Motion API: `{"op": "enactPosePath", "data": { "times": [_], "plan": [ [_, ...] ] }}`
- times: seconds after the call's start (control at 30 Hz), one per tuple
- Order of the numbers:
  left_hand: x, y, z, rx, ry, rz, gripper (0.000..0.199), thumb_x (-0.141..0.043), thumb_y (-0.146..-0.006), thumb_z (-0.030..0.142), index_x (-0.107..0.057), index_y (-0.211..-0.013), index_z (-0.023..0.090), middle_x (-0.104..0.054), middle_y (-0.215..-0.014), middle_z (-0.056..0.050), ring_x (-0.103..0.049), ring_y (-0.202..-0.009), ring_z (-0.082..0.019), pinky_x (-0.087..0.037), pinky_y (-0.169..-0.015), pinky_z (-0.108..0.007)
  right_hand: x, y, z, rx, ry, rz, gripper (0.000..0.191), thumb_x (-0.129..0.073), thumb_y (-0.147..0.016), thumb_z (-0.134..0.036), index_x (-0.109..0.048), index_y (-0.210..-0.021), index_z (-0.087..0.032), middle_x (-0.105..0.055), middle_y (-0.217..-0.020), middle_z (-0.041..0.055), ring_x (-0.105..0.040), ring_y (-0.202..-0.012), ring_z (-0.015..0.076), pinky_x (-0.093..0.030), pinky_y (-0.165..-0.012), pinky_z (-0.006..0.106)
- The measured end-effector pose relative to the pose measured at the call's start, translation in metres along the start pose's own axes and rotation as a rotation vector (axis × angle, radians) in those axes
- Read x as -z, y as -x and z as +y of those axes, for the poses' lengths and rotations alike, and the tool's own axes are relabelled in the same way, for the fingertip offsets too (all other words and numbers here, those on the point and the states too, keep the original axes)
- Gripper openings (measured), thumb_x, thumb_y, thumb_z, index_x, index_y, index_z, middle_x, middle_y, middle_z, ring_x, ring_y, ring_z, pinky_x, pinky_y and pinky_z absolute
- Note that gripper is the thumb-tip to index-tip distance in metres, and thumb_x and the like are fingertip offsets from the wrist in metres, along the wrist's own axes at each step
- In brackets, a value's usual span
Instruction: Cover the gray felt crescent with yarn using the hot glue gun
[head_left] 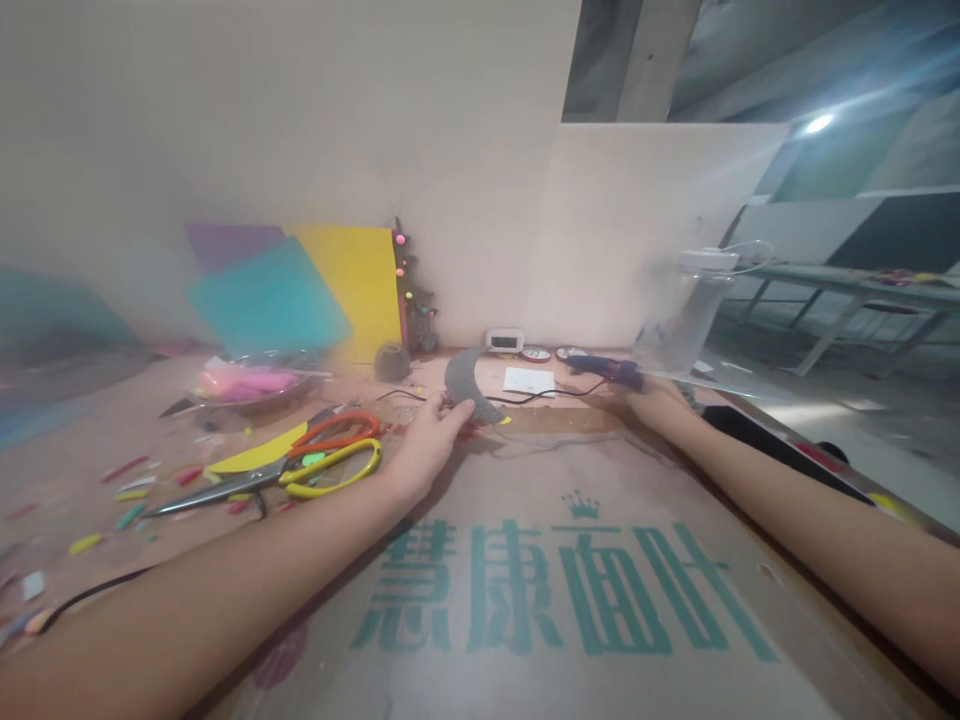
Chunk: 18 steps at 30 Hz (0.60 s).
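Note:
A grey crescent-shaped piece (463,378), felt-like in look, stands up at the middle of the table, its lower end pinched between the thumb and fingers of my left hand (435,435). Farther right, my right hand (651,398) is closed round a dark blue glue gun (609,370), whose narrow end points left. Part of that hand's grip is blurred. A thin black cord (536,397) runs across the table between the two hands. Behind it lies a small white card (529,381).
Large scissors (300,465) with orange and yellow handles lie left among colourful scraps. Behind them sits a clear dish (255,385) with pink material. Coloured sheets (270,295) lean on the wall beside a grey ball (391,361). A clear jug (682,315) stands right.

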<state>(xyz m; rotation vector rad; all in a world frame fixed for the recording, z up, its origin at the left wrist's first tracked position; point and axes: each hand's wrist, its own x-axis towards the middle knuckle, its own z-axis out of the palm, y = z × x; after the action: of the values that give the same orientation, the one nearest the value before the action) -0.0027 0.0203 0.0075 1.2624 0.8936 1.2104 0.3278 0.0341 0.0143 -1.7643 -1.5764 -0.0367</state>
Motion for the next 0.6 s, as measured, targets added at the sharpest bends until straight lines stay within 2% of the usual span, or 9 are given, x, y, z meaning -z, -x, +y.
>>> {"op": "enactPosePath", "data": {
  "times": [0.1,0.23,0.33,0.47,0.6],
  "plan": [
    [0.0,0.0,0.0,-0.001,0.0,-0.004,0.031,-0.069,-0.074,0.039,-0.059,-0.092,0.016,-0.069,-0.075,-0.002,-0.063,-0.062,-0.013,-0.046,-0.061,-0.023,0.001,0.0,0.0,-0.041,0.017,-0.04,0.04,-0.061,-0.082,-0.041,-0.07,-0.111,-0.016,-0.073,-0.105,0.013,-0.066,-0.098,0.0309,-0.05,-0.087,0.04],
    [0.0,0.0,0.001,-0.006,-0.014,-0.015,0.031,-0.069,-0.075,0.04,-0.059,-0.092,0.016,-0.069,-0.074,-0.002,-0.063,-0.062,-0.013,-0.046,-0.061,-0.023,-0.005,-0.001,-0.002,0.046,0.035,-0.084,0.04,-0.054,-0.087,-0.039,-0.067,-0.117,-0.017,-0.071,-0.112,0.0125,-0.065,-0.105,0.0289,-0.047,-0.093,0.038],
    [-0.001,0.001,0.002,-0.002,-0.021,-0.008,0.03,-0.069,-0.075,0.039,-0.058,-0.091,0.016,-0.069,-0.073,-0.002,-0.063,-0.063,-0.013,-0.046,-0.061,-0.023,-0.011,-0.004,0.001,0.088,0.066,-0.125,0.038,-0.049,-0.09,-0.033,-0.067,-0.117,-0.013,-0.07,-0.116,0.0157,-0.064,-0.108,0.0299,-0.046,-0.097,0.041],
    [-0.001,0.001,0.001,-0.002,-0.017,-0.016,0.031,-0.069,-0.074,0.04,-0.058,-0.091,0.016,-0.069,-0.073,-0.001,-0.062,-0.062,-0.013,-0.046,-0.061,-0.023,-0.016,-0.006,0.011,0.088,0.095,-0.118,0.046,-0.048,-0.09,-0.025,-0.056,-0.132,-0.01,-0.059,-0.134,0.0188,-0.055,-0.123,0.0318,-0.04,-0.105,0.044],
    [0.0,0.0,-0.001,-0.018,-0.037,-0.039,0.031,-0.067,-0.077,0.041,-0.057,-0.091,0.016,-0.069,-0.074,-0.002,-0.063,-0.064,-0.013,-0.046,-0.063,-0.023,-0.018,-0.008,0.018,0.072,0.113,-0.127,0.049,-0.05,-0.089,-0.027,-0.054,-0.134,-0.008,-0.058,-0.134,0.021,-0.056,-0.122,0.0344,-0.04,-0.104,0.047]
  ]
}}
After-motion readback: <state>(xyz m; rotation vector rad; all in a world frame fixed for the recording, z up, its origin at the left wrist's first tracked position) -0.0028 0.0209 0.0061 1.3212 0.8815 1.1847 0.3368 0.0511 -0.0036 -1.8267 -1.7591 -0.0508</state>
